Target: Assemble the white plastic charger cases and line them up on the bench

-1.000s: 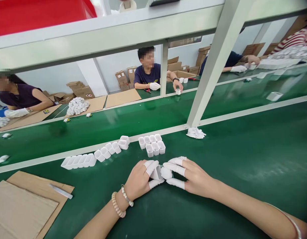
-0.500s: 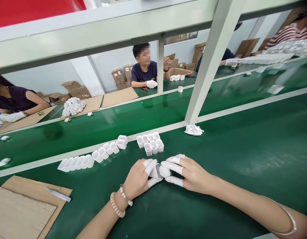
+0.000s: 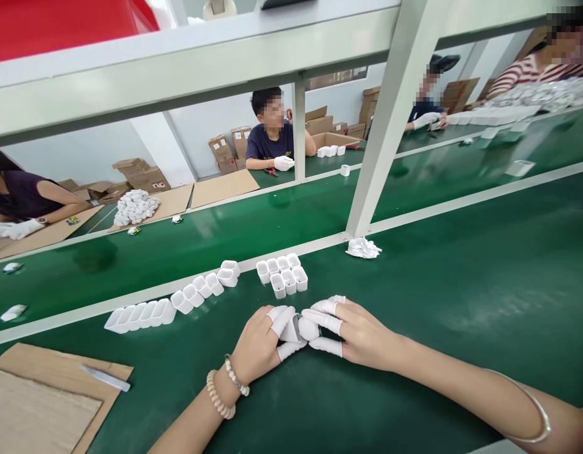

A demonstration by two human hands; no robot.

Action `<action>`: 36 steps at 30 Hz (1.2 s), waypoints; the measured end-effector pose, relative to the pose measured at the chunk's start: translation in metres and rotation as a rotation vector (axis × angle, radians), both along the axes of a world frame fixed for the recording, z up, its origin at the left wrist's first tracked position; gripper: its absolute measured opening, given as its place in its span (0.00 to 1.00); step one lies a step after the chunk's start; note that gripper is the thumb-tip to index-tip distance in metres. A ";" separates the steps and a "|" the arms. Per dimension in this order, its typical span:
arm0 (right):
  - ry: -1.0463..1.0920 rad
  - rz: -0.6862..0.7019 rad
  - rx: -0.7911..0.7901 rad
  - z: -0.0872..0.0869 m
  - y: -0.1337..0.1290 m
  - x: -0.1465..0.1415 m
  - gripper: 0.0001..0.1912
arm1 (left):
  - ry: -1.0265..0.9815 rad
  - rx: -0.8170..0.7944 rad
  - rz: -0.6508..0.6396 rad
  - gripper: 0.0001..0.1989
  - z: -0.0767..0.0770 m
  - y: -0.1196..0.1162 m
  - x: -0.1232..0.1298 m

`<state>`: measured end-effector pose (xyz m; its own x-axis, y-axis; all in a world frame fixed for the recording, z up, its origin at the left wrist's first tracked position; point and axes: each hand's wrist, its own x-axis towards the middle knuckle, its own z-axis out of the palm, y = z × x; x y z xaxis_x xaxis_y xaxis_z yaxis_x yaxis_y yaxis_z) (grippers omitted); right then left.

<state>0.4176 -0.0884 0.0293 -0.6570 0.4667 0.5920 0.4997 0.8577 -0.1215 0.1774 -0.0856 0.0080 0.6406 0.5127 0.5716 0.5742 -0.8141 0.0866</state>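
Above the green work surface (image 3: 367, 403), my left hand (image 3: 267, 337) grips a white plastic housing (image 3: 289, 329), its open end turned to the right. My right hand (image 3: 351, 331) pinches a rounded white part (image 3: 309, 329) right at that opening. Whether the part has entered the housing I cannot tell. White finger cots cover several fingertips of both hands. Just beyond, a block of white housings (image 3: 286, 277) stands with open tops, some with dark bits inside. A row of similar housings (image 3: 144, 314) runs off to the left.
Cardboard sheets (image 3: 45, 403) with a metal blade (image 3: 106, 378) on them lie at the left. A crumpled white bundle (image 3: 363, 247) sits by a frame post (image 3: 374, 139). Past the rail, a conveyor belt (image 3: 216, 230) carries small parts; co-workers sit across it.
The view has shifted slightly. My hands hold the housing and the rounded part much as before, end to end. Small parts on the belt have moved a little to the right.
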 end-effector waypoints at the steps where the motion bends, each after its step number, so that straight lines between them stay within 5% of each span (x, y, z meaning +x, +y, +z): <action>1: -0.003 0.000 0.003 0.000 0.000 0.000 0.24 | -0.008 0.001 0.001 0.28 0.001 0.000 0.000; 24: -0.015 -0.017 0.024 -0.007 0.003 0.000 0.29 | -0.010 -0.046 0.014 0.26 -0.002 0.000 0.000; 36: 0.176 -0.054 -0.188 -0.012 0.001 -0.004 0.19 | -0.096 -0.038 0.042 0.24 0.005 -0.005 0.004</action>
<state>0.4137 -0.0875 0.0169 -0.5224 0.6113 0.5945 0.5012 0.7842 -0.3659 0.1817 -0.0904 0.0131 0.5612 0.5604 0.6091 0.5955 -0.7845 0.1730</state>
